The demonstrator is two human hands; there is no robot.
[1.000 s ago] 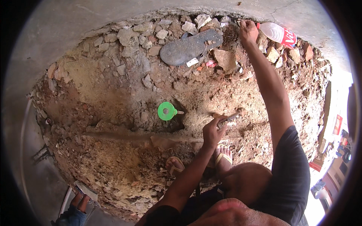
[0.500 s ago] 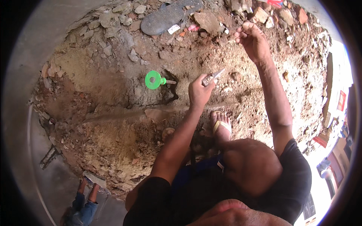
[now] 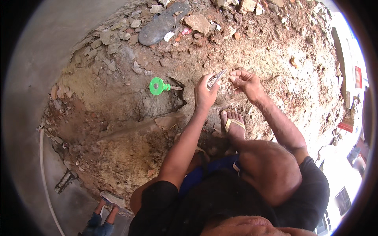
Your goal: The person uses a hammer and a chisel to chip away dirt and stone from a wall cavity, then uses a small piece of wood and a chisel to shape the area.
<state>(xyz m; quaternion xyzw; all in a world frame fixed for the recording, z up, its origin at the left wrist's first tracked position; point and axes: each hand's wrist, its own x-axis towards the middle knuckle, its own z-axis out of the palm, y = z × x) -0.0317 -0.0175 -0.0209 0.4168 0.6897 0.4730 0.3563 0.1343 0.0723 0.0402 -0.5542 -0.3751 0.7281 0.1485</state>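
Note:
My left hand (image 3: 205,94) is wrapped round a pair of grey metal pliers (image 3: 217,78), their narrow jaws pointing up and to the right. Just right of the jaw tips is my right hand (image 3: 250,84), thumb and fingers pinched together; anything between them is too small to make out. Left of my hands, a chisel with a round green hand guard (image 3: 156,86) stands in a hole in the dirt. Its shaft (image 3: 176,88) shows partly against the dark side of the hole.
Rough soil and rubble (image 3: 130,98) lie around me. A worn dark sandal (image 3: 161,24) and a flat stone (image 3: 197,23) are at the far side. My sandalled foot (image 3: 235,122) rests below my hands. At lower left are another person's legs (image 3: 103,220) and a pale pipe (image 3: 43,173).
My right hand has come down and nearer, from above the rubble to beside the pliers' tip. My left hand keeps hold of the pliers. The view has shifted slightly.

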